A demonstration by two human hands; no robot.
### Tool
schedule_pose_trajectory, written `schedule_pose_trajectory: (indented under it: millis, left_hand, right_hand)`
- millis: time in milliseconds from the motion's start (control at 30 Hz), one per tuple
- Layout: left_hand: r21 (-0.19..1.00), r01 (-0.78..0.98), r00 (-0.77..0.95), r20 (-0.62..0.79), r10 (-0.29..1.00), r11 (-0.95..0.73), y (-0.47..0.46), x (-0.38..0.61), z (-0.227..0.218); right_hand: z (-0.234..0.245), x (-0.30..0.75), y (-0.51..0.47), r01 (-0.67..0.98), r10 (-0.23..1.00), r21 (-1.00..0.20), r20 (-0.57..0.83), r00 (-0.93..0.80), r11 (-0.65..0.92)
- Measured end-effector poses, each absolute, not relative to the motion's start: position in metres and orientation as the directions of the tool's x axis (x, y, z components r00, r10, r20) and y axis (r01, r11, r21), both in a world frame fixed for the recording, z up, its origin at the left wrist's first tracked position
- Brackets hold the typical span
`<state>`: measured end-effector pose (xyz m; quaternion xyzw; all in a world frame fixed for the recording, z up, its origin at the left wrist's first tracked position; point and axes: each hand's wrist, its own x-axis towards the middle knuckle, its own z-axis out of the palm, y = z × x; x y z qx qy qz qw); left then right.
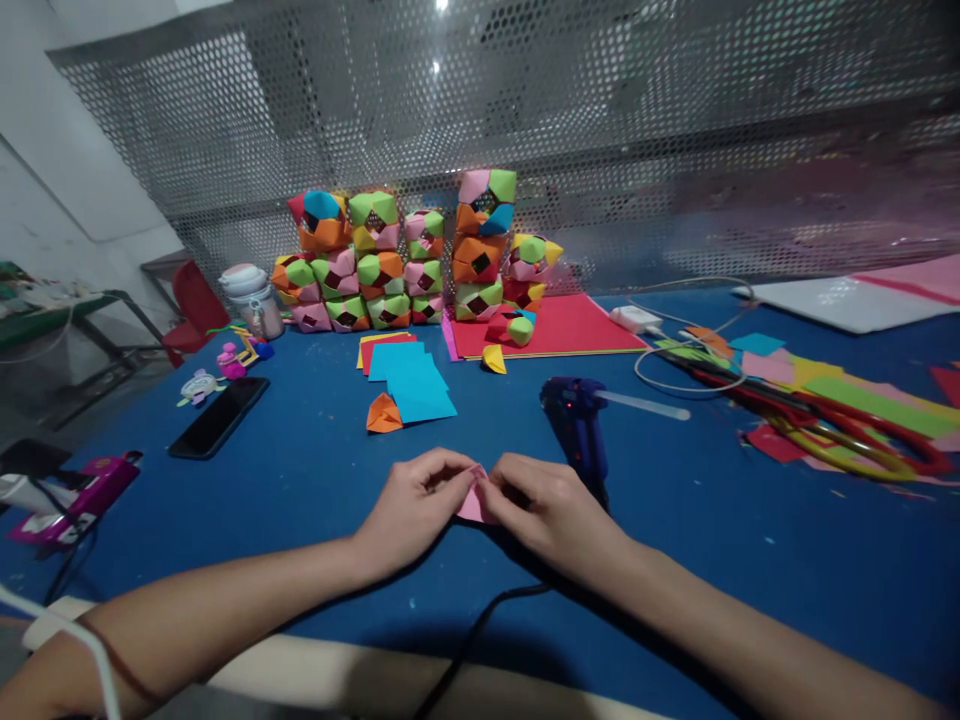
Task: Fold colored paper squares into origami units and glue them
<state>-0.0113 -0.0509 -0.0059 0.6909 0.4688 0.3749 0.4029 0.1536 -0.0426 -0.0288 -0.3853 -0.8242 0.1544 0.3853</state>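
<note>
The left hand [420, 510] and right hand [551, 505] meet at the lower centre of the frame, both pinching a pink paper piece [472, 503]. A blue glue gun [581, 425] lies just right of centre; left of it, blue paper squares [420, 385] overlap beside a folded orange paper unit [384, 413]. Stacked multicoloured paper modules [382, 270] fill the upper centre.

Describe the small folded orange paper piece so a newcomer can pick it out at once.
On the wide blue tabletop, look beyond the person's bare left hand to the overlapping blue paper sheets. By their near left corner sits the small folded orange paper piece. Its orange colour and creased shape set it apart from those flat sheets.
</note>
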Motion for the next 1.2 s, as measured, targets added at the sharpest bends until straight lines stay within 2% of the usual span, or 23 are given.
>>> schedule_pose_trajectory:
  millis: [500,600,767,933,1033,1100,1200]
  left_hand:
    - [0.916,0.343,0.221,0.134,0.966,-0.206,-0.05,-0.011,-0.014]
    - [0.929,0.311,0.226,0.135,0.965,-0.202,-0.05,-0.011,-0.016]
    - [0.911,0.354,0.215,0.143,0.966,-0.213,-0.05,-0.013,-0.02]
    - [0.899,0.362,0.287,0.145,0.947,-0.247,-0.054,-0.013,-0.012]
    - [0.806,0.427,0.276,0.317,0.908,-0.411,-0.045,-0.024,0.005]
    - [0.69,0.535,0.204,0.454,0.867,-0.487,-0.031,-0.039,0.015]
    - [0.52,0.754,0.086,0.528,0.845,-0.401,-0.004,-0.066,0.021]
  right_hand:
    - [-0.031,0.154,-0.044,0.534,0.782,-0.572,0.478,-0.399,0.622]
    - [-0.031,0.154,-0.046,0.532,0.772,-0.56,0.491,-0.404,0.635]
    - [-0.03,0.151,-0.047,0.51,0.744,-0.542,0.487,-0.457,0.668]
    - [-0.028,0.154,-0.045,0.5,0.768,-0.584,0.486,-0.417,0.64]
    - [-0.026,0.156,-0.042,0.505,0.803,-0.624,0.476,-0.358,0.596]
    - [-0.026,0.157,-0.041,0.497,0.806,-0.635,0.474,-0.354,0.591]
    - [-0.026,0.156,-0.041,0.479,0.796,-0.636,0.479,-0.37,0.605]
